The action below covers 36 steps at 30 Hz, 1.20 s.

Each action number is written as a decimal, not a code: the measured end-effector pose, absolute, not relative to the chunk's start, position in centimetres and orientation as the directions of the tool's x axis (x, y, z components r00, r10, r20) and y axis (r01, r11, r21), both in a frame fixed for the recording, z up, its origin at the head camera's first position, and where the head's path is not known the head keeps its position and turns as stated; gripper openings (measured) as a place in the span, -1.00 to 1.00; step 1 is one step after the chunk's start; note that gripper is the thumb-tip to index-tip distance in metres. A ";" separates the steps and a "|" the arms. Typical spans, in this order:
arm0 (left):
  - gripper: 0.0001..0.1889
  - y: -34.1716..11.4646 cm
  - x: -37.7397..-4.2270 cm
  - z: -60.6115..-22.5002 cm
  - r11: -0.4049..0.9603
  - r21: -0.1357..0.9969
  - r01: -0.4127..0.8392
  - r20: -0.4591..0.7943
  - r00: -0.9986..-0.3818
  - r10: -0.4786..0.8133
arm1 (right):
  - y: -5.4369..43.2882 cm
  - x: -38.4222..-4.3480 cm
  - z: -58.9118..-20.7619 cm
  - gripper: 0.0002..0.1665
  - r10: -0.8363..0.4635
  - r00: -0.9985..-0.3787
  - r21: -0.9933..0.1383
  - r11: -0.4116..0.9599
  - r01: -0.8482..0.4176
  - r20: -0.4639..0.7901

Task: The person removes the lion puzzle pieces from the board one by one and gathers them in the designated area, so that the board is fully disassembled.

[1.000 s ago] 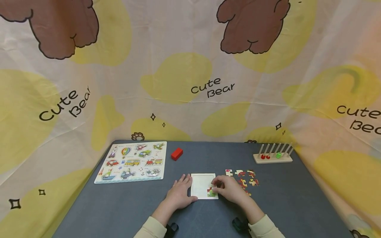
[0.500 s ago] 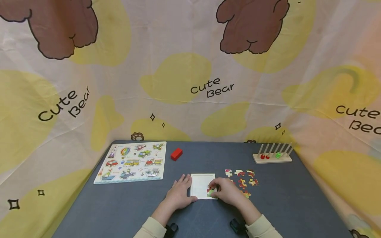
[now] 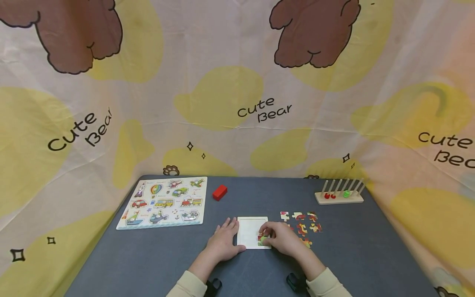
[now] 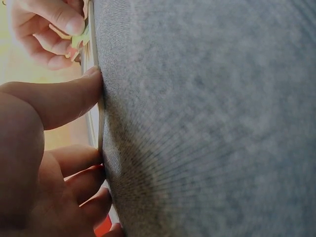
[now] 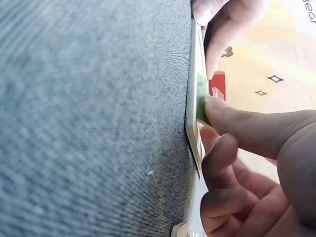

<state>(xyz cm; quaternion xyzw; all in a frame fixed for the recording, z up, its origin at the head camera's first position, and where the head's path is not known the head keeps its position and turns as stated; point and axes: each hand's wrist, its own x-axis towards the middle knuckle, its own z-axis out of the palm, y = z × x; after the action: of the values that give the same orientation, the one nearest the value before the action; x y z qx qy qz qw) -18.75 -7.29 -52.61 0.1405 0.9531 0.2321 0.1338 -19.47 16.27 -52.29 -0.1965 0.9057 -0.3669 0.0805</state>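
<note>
A small white puzzle tray [image 3: 246,229] lies on the table between the hands. My left hand [image 3: 222,241] rests along its left side, fingers fairly straight and thumb at the near corner; in the left wrist view the thumb [image 4: 74,98] touches the tray's edge. My right hand [image 3: 285,238] pinches a green and red jigsaw piece [image 3: 261,241] between thumb and fingers at the tray's lower right corner. From the right wrist, that piece [image 5: 201,94] shows slightly tilted over the tray's rim, its far part hidden by the thumb.
Several loose jigsaw pieces [image 3: 302,229] lie right of the tray, some partly behind the right hand. A picture board of vehicles [image 3: 163,212] is at the left, with a red block [image 3: 220,192] beside it. At the back right stands a wooden peg stand [image 3: 338,200] with beads.
My right hand has shifted slightly left over the tray's corner, still pinching the jigsaw piece. My left hand stays in place at the tray's side.
</note>
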 end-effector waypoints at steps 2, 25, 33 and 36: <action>-0.09 -7.3 -18.8 -52.7 0.853 0.480 0.205 -0.191 -0.925 0.330 | 16.3 -19.4 -52.3 -0.79 -0.418 -0.909 -0.702 0.647 -0.296 -0.001; -0.09 -7.3 -18.6 -52.6 0.854 0.477 0.206 -0.183 -0.927 0.326 | 19.5 -18.8 -50.8 -0.74 -0.239 -0.971 -0.748 0.644 -0.163 0.006; -0.09 -7.3 -18.6 -52.6 0.855 0.475 0.210 -0.174 -0.929 0.325 | 22.0 -18.4 -50.4 -0.85 -0.191 -0.980 -0.731 0.662 -0.167 0.051; -0.09 -7.3 -18.6 -52.7 0.855 0.473 0.212 -0.171 -0.930 0.325 | 22.9 -18.2 -50.2 -0.86 -0.157 -0.986 -0.723 0.676 -0.143 0.049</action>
<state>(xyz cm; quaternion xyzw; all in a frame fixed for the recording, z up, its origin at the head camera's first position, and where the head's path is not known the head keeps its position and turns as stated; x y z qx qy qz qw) -18.57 -7.31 -52.69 0.1404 0.9552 0.2295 0.1235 -18.15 22.88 -50.23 -0.0819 0.9152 -0.3944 0.0084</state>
